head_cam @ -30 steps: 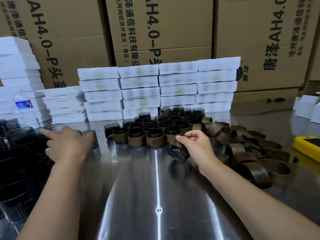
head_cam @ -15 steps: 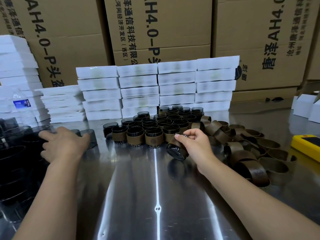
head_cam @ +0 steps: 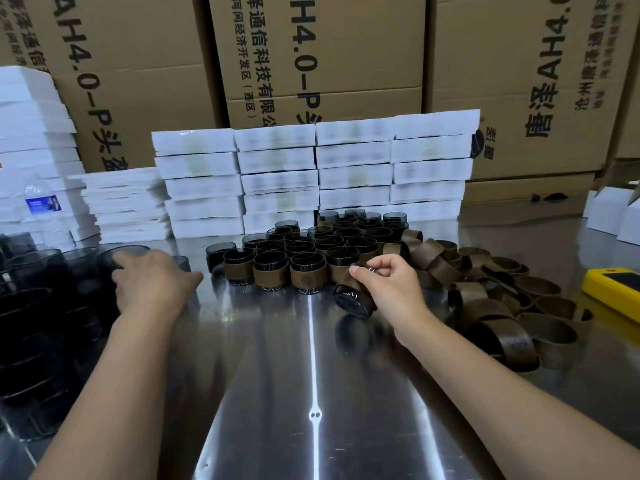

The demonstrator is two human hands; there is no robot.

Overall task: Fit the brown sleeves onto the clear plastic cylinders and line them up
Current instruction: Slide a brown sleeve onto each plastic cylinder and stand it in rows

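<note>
At the middle of a steel table point(head_cam: 311, 393), just right of the front row of finished pieces: right hand point(head_cam: 391, 289) pinching a sleeved cylinder point(head_cam: 351, 301) between thumb and curled fingers, grip high on its upper edge. Cylinder tilted, dark end turned toward the camera, brown band around its body, lower rim close to the tabletop; touching or not, impossible to tell.

Immediately left and behind, rows of sleeved cylinders point(head_cam: 308, 268), upright and packed side by side, running back toward the wall of boxes. At the left end of the front row, one unsleeved cylinder point(head_cam: 215, 252), also upright.

To the right of the gripping hand, a heap of loose brown sleeves point(head_cam: 495, 306), some on edge, some flat, some overlapping, spread toward the table's right side.

Across the table, well apart from the other hand, left hand point(head_cam: 152, 282) palm down at a cluster of bare cylinders point(head_cam: 79, 261), thumb stretched out toward the rows, fingertips over the rim of one piece and largely hidden; gripping or merely resting, not possible to tell. More dark, see-through cylinders stacked along the near left edge.

Behind the rows, neat stacks of flat white boxes point(head_cam: 277, 178), lower stacks further left, a water bottle point(head_cam: 43, 209) with a blue label in front of them. Beyond, a wall of cardboard cartons point(head_cam: 346, 64) printed with black lettering. At the far right edge, past the sleeves, a yellow device point(head_cam: 613, 289) lying flat, and small white boxes point(head_cam: 602, 213) behind it.
</note>
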